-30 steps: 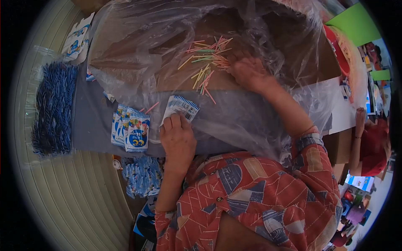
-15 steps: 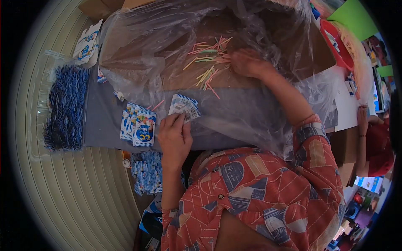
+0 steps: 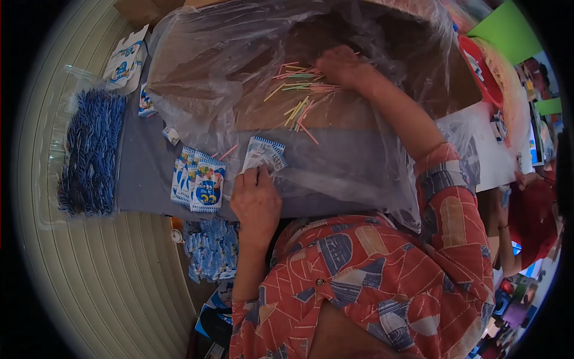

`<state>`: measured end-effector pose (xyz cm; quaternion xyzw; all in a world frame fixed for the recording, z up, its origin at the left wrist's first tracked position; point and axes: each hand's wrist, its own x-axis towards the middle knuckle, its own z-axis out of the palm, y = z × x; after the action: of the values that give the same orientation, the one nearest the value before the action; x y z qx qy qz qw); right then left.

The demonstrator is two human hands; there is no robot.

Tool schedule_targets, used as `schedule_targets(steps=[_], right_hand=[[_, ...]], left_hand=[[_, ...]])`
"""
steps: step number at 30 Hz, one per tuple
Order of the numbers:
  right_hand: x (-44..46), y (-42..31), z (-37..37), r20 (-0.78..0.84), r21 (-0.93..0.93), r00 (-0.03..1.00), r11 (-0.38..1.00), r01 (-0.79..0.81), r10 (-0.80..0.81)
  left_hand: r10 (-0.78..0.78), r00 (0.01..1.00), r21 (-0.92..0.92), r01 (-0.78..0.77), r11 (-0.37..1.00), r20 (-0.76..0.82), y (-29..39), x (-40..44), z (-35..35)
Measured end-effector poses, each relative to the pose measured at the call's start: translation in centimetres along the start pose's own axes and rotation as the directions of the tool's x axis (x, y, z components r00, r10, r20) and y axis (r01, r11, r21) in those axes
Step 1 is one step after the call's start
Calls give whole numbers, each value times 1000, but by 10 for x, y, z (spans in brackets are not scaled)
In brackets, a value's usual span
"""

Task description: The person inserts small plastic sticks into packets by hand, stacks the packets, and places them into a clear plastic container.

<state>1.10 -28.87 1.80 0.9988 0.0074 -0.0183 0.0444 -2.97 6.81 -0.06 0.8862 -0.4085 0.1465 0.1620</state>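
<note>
My left hand grips the near edge of some blue-and-white sachets on the grey surface, its fingers closed on them. To its left lie more printed sachets with striped edges, overlapping each other. My right hand is at the upper right of a loose pile of thin coloured sticks in pink, yellow and green. Its fingers curl down against the sticks; whatever is between the fingertips is hidden. The sticks rest on a brown surface under clear plastic sheeting. A pink stick lies apart, near the sachets.
On the left, a clear tray is packed with blue striped sachets. A printed carton stands behind it. Below the table edge are more sachets. A red bowl stands at upper right; a person in red is beyond.
My right hand has moved up and slightly left over the sticks. My left hand has shifted slightly right and down, still at the sachets. At far right, the other person's arm has moved.
</note>
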Motion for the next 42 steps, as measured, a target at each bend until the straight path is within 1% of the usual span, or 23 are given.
schedule_targets(steps=[4, 6, 7, 9, 10, 12, 13, 14, 15, 16, 18, 21, 22, 24, 28, 30, 31, 33, 34, 36, 38, 40, 42], right_hand=[[7, -8, -6, -46, -59, 998, 998, 31, -34], [0, -15, -19, 150, -9, 972, 983, -185, 184], [-6, -13, -12, 155, -15, 971, 983, -181, 181], [-21, -2, 17, -321, 172, 899, 952, -254, 298], [-24, 3, 24, -317, 168, 899, 950, -262, 304], [-33, 12, 31, -352, 738, 844, 674, -16, 405], [-35, 11, 32, -351, 737, 839, 676, -25, 415], [-35, 6, 37, -266, 941, 796, 326, 92, 544], [-36, 0, 36, -135, 970, 767, -73, 230, 627], [-39, -4, 34, -135, 971, 759, -69, 231, 637], [-45, -10, 30, -94, 786, 834, -474, 397, 544], [-50, -12, 32, -104, 686, 863, -592, 422, 495], [-51, -15, 29, -100, 681, 863, -599, 422, 495], [-54, -22, 19, -191, 764, 776, -405, 503, 601], [-54, -24, 10, -245, 842, 741, -242, 482, 625], [-45, -16, 37, -438, 899, 712, 254, 357, 549], [-44, -11, 54, -440, 898, 709, 258, 356, 551], [-42, -1, 79, -225, 956, 899, 265, 128, 375], [-43, -3, 66, -223, 956, 904, 264, 129, 364], [-52, -7, 42, -166, 960, 826, -105, 261, 539], [-51, 3, 40, -224, 916, 826, -177, 360, 517], [-53, -9, 10, -314, 741, 801, -396, 542, 509], [-55, -41, -31, -332, 672, 834, -509, 537, 442]], left_hand=[[-39, 998, -76, 43, 996, 45, -2, -1, -6], [-35, 999, -96, 38, 995, 37, -6, 0, -3], [-27, 1000, -132, 26, 991, -6, -10, 2, -2], [-18, 999, -175, 9, 985, -50, -16, 5, 0], [-3, 994, -163, -15, 987, -110, -18, 7, -1], [23, 985, -156, -50, 986, -170, -20, 7, 2], [22, 990, -119, -39, 992, -138, -20, 4, 6], [23, 994, -78, -32, 996, -110, -20, 2, 9], [37, 993, -83, -46, 995, -112, -17, 2, 7], [8, 996, -81, -15, 997, -94, -13, 1, 3], [-20, 997, -76, 15, 997, -74, -6, 3, -5], [-43, 999, -72, 43, 997, -3, -4, 2, -11], [-41, 999, -50, 42, 998, 25, -5, 2, -9], [-36, 998, -27, 37, 999, 58, -7, 2, -7], [-91, 995, -162, 82, 983, -51, -17, 1, -4], [-89, 988, -203, 63, 977, -125, -18, -3, 0], [-102, 986, -200, 74, 977, -134, -19, -4, 2], [-119, 982, -198, 89, 976, -149, -20, -2, 4], [-154, 977, -243, 115, 963, -150, -22, -2, 4], [-189, 972, -286, 143, 948, -140, -24, -2, 0], [-341, 939, -617, 244, 748, -42, -21, 12, -10], [-274, 958, -657, 154, 738, -84, -18, 30, -9], [-215, 968, -685, 71, 725, -127, -10, 45, -1]])
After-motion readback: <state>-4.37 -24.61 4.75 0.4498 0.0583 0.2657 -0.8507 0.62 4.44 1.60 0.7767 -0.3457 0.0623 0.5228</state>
